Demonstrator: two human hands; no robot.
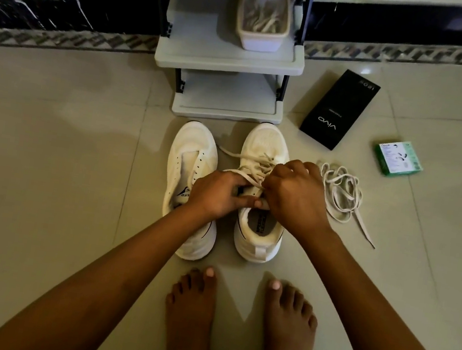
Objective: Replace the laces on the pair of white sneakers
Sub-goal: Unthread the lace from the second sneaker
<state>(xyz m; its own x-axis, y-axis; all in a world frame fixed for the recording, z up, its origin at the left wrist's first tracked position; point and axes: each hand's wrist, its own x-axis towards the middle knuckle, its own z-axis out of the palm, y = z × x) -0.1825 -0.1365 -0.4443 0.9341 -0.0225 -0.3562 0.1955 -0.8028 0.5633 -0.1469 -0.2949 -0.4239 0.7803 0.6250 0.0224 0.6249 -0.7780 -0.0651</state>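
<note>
Head view, looking down at a pale tiled floor (48, 147). I see two white mesh low-top sneakers side by side, toes pointing away from me. The left sneaker (192, 154) has bare eyelets and no lace. The right sneaker (267, 147) carries a cream flat lace (258, 164) through its upper eyelets, with one end trailing toward the left sneaker.

Both hands meet over the tongue of the right sneaker. My left hand (216, 193) has its fingers curled, pinching the lace near the collar. My right hand (292, 196) is curled into a loose fist over the lacing; I read it as gripping the same lace, though its fingertips are hidden.

A loose cream flat shoelace (341, 191) lies in a tangle on the floor just right of the right sneaker. Beyond it lie a black rectangular carton (340, 110) with white lettering and a small green-and-white box (398, 159). A grey plastic shelf rack (229, 57) stands behind the sneakers; its upper tier holds a white rectangular tub (260, 41) of pale laces. Two bare feet (190, 318) rest on the floor nearest me.
</note>
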